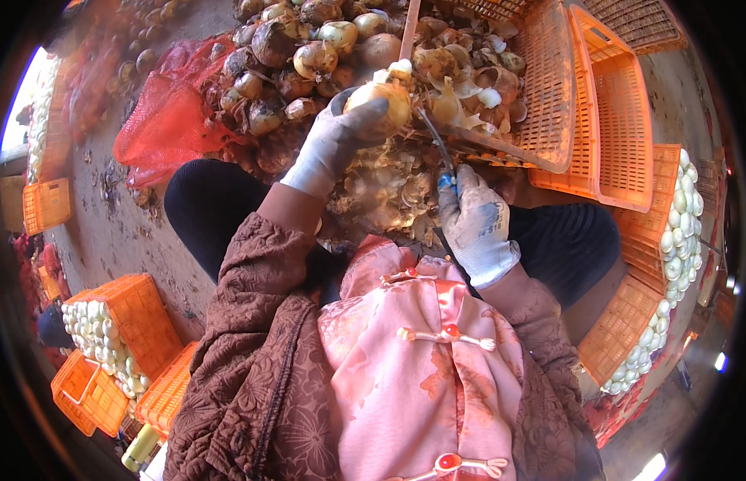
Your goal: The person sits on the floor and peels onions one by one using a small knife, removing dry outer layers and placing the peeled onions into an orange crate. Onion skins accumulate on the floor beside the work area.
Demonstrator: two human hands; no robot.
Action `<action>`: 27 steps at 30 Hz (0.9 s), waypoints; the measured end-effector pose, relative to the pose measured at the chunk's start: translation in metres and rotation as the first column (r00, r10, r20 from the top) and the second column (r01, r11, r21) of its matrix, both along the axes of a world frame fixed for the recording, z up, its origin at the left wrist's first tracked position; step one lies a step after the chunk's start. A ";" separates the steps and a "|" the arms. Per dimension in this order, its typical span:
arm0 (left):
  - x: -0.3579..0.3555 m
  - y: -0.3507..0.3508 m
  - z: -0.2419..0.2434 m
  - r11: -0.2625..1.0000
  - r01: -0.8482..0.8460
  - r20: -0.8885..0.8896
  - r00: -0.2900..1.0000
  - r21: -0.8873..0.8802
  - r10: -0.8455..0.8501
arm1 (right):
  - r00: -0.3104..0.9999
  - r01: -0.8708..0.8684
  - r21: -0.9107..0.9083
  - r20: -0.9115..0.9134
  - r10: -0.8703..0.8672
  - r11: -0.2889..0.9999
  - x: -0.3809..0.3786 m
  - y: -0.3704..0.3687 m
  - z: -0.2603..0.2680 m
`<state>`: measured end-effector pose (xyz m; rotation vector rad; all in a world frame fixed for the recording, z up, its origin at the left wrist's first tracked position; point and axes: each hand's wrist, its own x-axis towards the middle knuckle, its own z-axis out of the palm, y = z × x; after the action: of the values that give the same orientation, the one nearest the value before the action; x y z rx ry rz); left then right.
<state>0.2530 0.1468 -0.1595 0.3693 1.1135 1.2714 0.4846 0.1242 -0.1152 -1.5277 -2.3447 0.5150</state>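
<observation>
My left hand point(349, 123), in a soiled work glove, grips a yellow-skinned onion point(386, 108) whose upper end shows white flesh. In my gloved right hand point(474, 210) is a thin dark knife point(436, 137) with blue at its handle; the blade points up and left, just right of the onion and apart from it. Behind the onion lies a heap of unpeeled onions point(277, 45). Dry onion skins point(388, 189) cover the ground between my legs, and more skins point(445, 72) lie at the upper right. A wooden stick point(410, 30) stands behind the onion.
A red mesh sack point(168, 126) lies left of the heap. Orange plastic crates point(622, 108) stand at the upper right. Crates of peeled white onions point(679, 228) flank me on the right, with others point(99, 330) at the lower left. My bent knees border the skins.
</observation>
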 end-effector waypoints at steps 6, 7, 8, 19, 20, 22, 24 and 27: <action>0.017 -0.001 0.005 0.998 0.002 -0.453 0.891 0.059 0.025 | 0.947 -0.135 0.063 0.303 0.110 0.989 -0.004 0.008 -0.007; 0.022 -0.001 0.008 0.998 0.000 -0.515 0.857 0.067 0.035 | 0.929 -0.133 0.053 0.355 0.106 0.990 -0.003 0.009 -0.009; 0.026 0.001 0.004 0.995 -0.071 -0.496 0.863 0.066 0.094 | 0.922 -0.120 0.022 0.372 0.103 0.993 -0.002 0.012 -0.011; 0.031 0.000 0.016 0.992 -0.019 -0.595 0.799 0.123 0.089 | 0.982 -0.169 0.052 0.091 0.164 0.984 0.016 0.031 0.001; 0.029 0.000 0.019 0.992 -0.011 -0.568 0.819 0.123 0.079 | 0.980 -0.166 0.003 0.110 0.165 0.986 0.016 0.025 0.004; 0.025 0.000 0.019 0.992 0.022 -0.552 0.832 0.127 0.052 | 0.969 -0.157 -0.063 0.185 0.166 0.986 0.013 0.028 0.011; 0.017 0.005 0.011 0.988 0.081 -0.575 0.818 0.133 0.011 | 0.964 -0.168 -0.006 0.206 0.165 0.986 0.015 0.037 0.001; 0.006 0.010 0.027 0.968 0.223 -0.557 0.822 0.116 -0.122 | 0.973 -0.106 -0.160 0.185 0.135 0.981 0.018 0.069 -0.001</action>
<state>0.2589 0.1567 -0.1330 0.9987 1.4087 1.1294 0.5021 0.1929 -0.1157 -1.5708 -2.6146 0.6075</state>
